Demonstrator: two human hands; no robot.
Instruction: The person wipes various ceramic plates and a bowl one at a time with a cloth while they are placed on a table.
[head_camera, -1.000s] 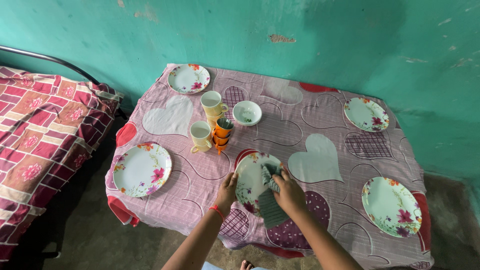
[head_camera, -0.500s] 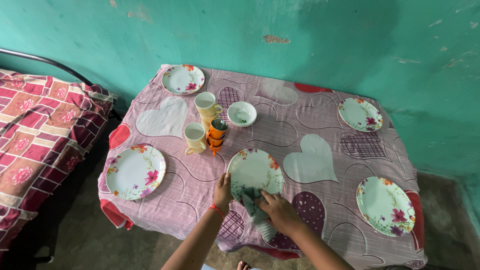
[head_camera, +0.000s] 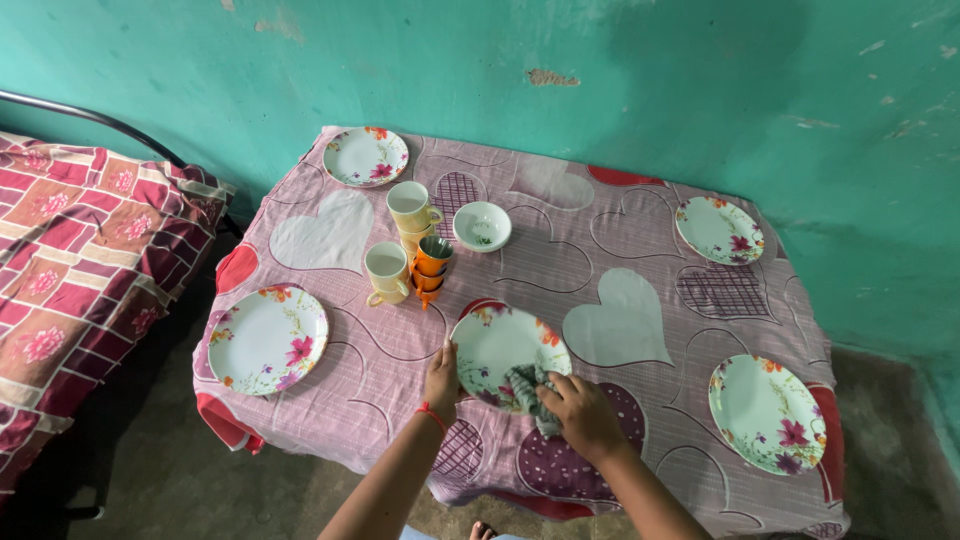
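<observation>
- Left hand (head_camera: 441, 380): fingers curled on the left rim of the round white floral plate (head_camera: 497, 345), pinching its edge; red thread band on the wrist.
- Right hand (head_camera: 585, 412): closed around a bunched grey-green cloth (head_camera: 527, 387), pressing it onto the plate's lower right part.
- That plate sits at the near edge of the desk (head_camera: 640, 275), about mid-width, on a pink cloth printed with hearts.
- Four more white floral plates on the desk: near-left corner (head_camera: 267, 339), far-left corner (head_camera: 366, 157), far-right corner (head_camera: 719, 229), near-right corner (head_camera: 768, 399).
- Left of centre: two cream cups stacked (head_camera: 411, 206), a single cream mug (head_camera: 386, 270) just in front of them, a stack of orange cups (head_camera: 432, 264) touching or just beside the mug's right side.
- Small white bowl (head_camera: 482, 226) just right of the cream stack, apart from it.
- Bed with red patchwork floral cover (head_camera: 80, 250) stands off the desk's left edge.
- Teal painted wall (head_camera: 600, 80) runs behind the far edge.
</observation>
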